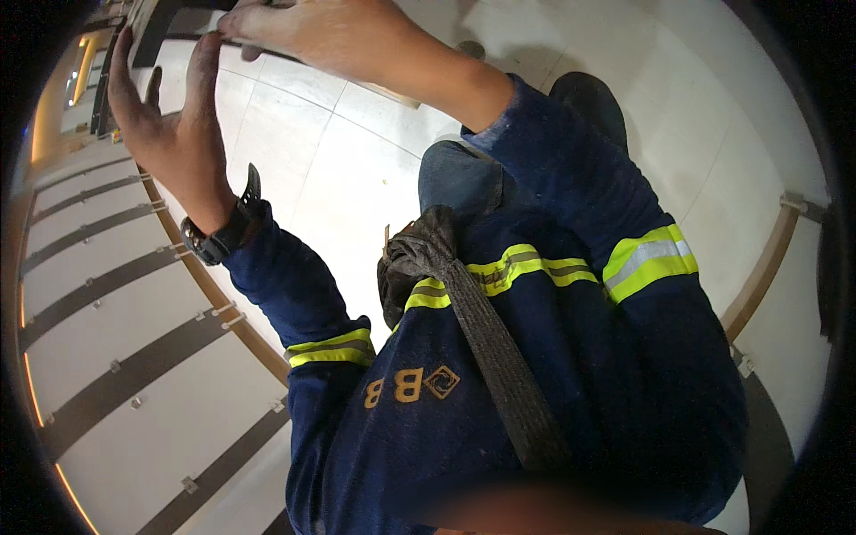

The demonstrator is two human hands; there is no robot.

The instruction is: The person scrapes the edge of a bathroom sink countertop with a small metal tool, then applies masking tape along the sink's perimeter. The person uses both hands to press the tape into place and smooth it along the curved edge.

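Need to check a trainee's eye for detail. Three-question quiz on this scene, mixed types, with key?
1. Which hand has the black watch at its wrist?
2. True or false: the right hand is gloved.
3. The sleeve bands are mainly: a) red, b) yellow-green, c) pink.

Key: 1. The left hand. 2. False; it is bare. 3. b.

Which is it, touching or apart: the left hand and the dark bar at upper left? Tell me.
Cannot tell. In the head view, the left hand reaches close to the dark bar, but neither contact nor gap shows plainly.
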